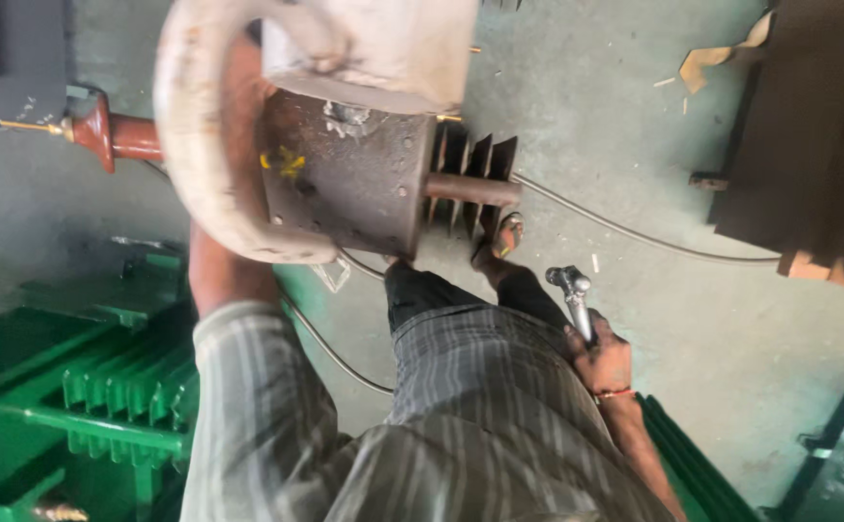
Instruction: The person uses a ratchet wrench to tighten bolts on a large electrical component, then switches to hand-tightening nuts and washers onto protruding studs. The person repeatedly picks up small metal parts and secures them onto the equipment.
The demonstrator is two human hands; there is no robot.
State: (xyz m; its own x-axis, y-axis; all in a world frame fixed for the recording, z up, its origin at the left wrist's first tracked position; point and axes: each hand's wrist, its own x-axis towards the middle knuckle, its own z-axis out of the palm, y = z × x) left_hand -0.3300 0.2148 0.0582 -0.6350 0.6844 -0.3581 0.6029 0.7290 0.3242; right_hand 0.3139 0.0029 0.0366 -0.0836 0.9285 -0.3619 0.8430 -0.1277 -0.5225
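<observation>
Right hand [604, 360] grips metal ratchet wrench [577, 300]; left forearm [221, 266] passes behind pale curved pipe [185, 145] on rusty transformer [345, 179].

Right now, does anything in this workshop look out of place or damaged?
A few things. Torn cardboard scraps lie on the concrete floor, and a loose cable trails across it near the person's foot. The rusty metal box looks corroded. The right hand grips a ratchet wrench.

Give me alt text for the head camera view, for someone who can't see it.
Seen from above, a person in a striped shirt holds a metal ratchet wrench in the right hand, while the left arm reaches up behind a pale curved pipe on a rusty finned transformer; the left hand is hidden. Green finned tanks stand on the concrete floor.
</observation>
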